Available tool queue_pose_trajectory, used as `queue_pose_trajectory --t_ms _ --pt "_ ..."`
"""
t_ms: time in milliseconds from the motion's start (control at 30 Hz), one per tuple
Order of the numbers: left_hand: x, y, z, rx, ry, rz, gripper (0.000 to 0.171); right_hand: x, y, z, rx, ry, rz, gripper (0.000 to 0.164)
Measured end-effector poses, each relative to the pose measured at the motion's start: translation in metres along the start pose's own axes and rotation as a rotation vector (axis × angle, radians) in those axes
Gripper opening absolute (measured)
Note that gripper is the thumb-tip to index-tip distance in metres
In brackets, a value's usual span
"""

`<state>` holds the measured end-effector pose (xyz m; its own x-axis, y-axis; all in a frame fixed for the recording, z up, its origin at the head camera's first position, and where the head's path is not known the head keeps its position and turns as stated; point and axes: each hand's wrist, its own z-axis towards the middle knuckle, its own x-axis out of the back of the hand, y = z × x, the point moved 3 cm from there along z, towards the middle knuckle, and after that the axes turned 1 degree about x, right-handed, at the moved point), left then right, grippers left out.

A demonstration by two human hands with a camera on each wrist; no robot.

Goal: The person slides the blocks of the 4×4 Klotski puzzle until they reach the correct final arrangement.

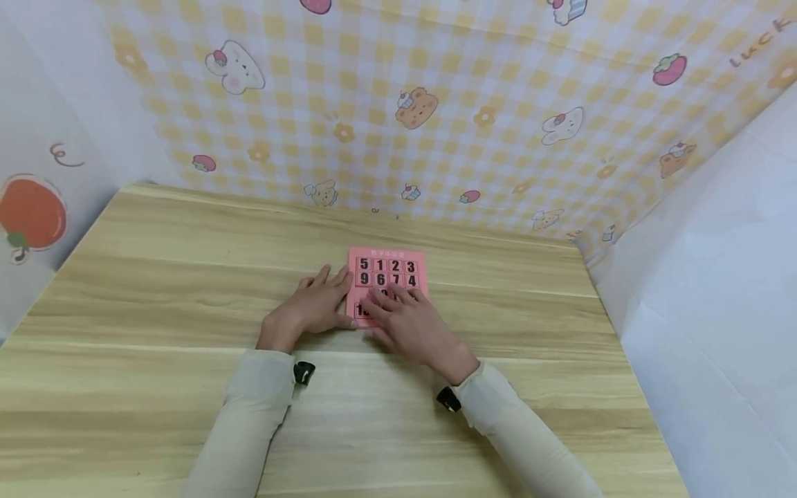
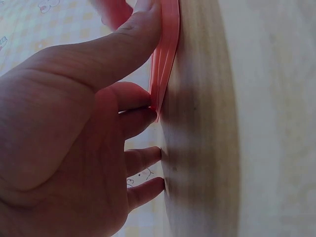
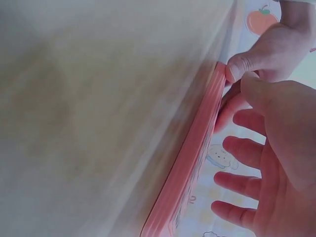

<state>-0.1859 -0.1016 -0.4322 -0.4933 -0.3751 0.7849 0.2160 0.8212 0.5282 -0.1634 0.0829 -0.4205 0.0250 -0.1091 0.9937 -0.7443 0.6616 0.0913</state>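
Observation:
A pink number slide puzzle lies flat on the table, its black-numbered tiles in rows. The two far rows read 5, 1, 2, 3 and 9, 6, 7, 4; fingers cover much of the nearer rows. My left hand holds the board at its left side, thumb at the near left corner and fingers along the left edge. Over the nearer tiles is my right hand, fingers spread and slightly bent. In the right wrist view its fingers appear above the puzzle's pink side; whether a fingertip touches a tile, I cannot tell.
The puzzle rests on a wood-grain table. Behind it hangs a yellow checked cloth with cartoon prints, and a white sheet stands along the right side. Each wrist wears a small black device.

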Motion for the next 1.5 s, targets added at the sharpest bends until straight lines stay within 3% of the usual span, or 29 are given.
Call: queue_pose_trajectory --t_ms 300,800,1100,1500 --pt "-0.01 -0.004 -0.002 -0.001 0.013 -0.015 0.095 -0.002 0.003 0.013 -0.058 -0.073 0.023 0.057" --pt "-0.016 -0.005 -0.001 0.006 0.018 -0.014 0.094 -0.007 0.01 0.029 -0.104 -0.113 0.021 0.057" --pt "-0.013 -0.001 -0.001 0.0 0.024 -0.003 0.093 -0.007 0.012 0.032 -0.131 -0.153 0.016 0.056" --pt "-0.004 0.005 -0.001 -0.005 0.027 0.031 0.092 -0.004 0.014 0.033 -0.149 -0.145 0.026 0.056"
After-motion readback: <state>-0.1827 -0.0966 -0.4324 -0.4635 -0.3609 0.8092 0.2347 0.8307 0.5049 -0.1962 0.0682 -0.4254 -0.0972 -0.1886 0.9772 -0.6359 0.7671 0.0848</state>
